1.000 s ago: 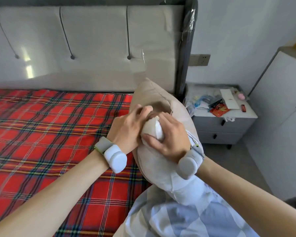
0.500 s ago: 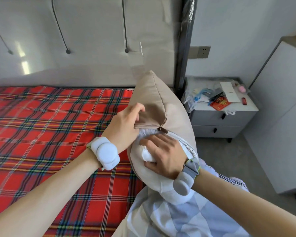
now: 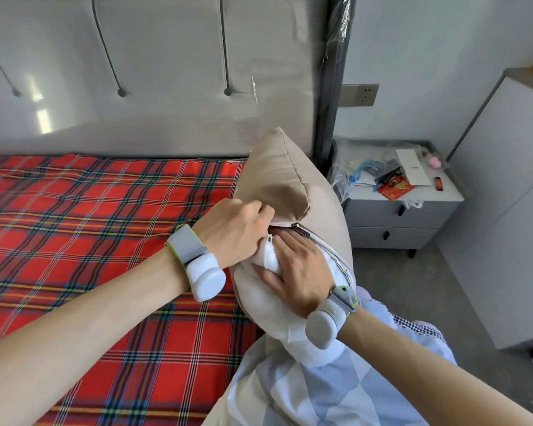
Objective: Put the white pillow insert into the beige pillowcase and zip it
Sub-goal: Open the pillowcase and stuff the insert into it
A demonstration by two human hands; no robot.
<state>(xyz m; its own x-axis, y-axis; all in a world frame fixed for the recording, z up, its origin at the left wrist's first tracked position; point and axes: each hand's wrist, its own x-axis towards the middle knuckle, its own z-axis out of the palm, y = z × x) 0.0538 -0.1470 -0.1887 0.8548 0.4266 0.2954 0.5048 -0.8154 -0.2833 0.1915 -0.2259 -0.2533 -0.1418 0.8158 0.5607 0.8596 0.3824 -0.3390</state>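
The beige pillowcase (image 3: pixel 285 176) stands upright at the right edge of the bed, its zipper side facing me. The white pillow insert (image 3: pixel 266 298) bulges out of the open lower part. A brown zipper pull (image 3: pixel 300 229) sits just above my right hand. My left hand (image 3: pixel 236 230) pinches the pillowcase edge at the left of the opening. My right hand (image 3: pixel 296 273) lies flat on the insert and grips a bunched white corner of it, fingers reaching into the opening. Both wrists wear grey bands with white pods.
A red plaid sheet (image 3: pixel 105 229) covers the bed, with a padded headboard (image 3: pixel 154 72) behind. A grey nightstand (image 3: pixel 394 216) cluttered with small items stands right of the bed. A pale blue checked cloth (image 3: pixel 326 392) lies below the pillow. A white cabinet (image 3: pixel 511 210) is at the right.
The pillow has turned so its beige top corner stands higher. My left hand shifted from beside the insert to pinching the pillowcase edge, and my right hand pushed the white corner deeper under the zipper.
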